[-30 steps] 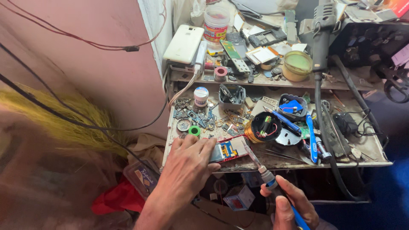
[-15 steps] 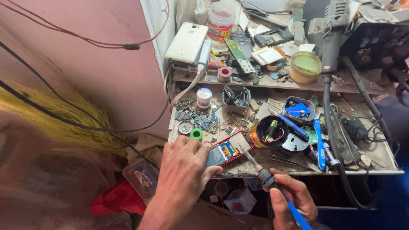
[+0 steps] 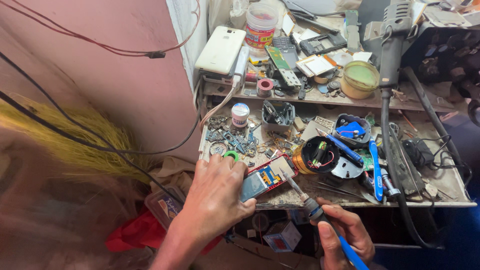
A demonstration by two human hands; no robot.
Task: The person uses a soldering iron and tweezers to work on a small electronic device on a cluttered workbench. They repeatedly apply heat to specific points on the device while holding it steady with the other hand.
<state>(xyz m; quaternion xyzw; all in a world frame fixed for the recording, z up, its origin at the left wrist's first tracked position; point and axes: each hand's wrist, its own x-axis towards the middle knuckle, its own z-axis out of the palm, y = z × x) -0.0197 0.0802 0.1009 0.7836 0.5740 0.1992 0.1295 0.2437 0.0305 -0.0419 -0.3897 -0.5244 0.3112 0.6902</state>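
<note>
An opened red-framed phone with its blue and yellow circuit board exposed [image 3: 267, 179] lies near the front edge of the cluttered, dusty work surface [image 3: 450, 192]. The left hand [image 3: 217, 197] lies over its near end, fingers curled down on it, pinning it in place. The right hand [image 3: 345, 235] is closed around a blue-handled soldering iron [image 3: 310, 205], whose metal tip touches the board's far corner. Just beside the phone stands a round gold-rimmed black speaker with red wire [image 3: 317, 155]. A small green ring [image 3: 231, 155] sits by the left fingertips. Farther back, a white-lidded little jar [image 3: 240, 114] stands upright.
</note>
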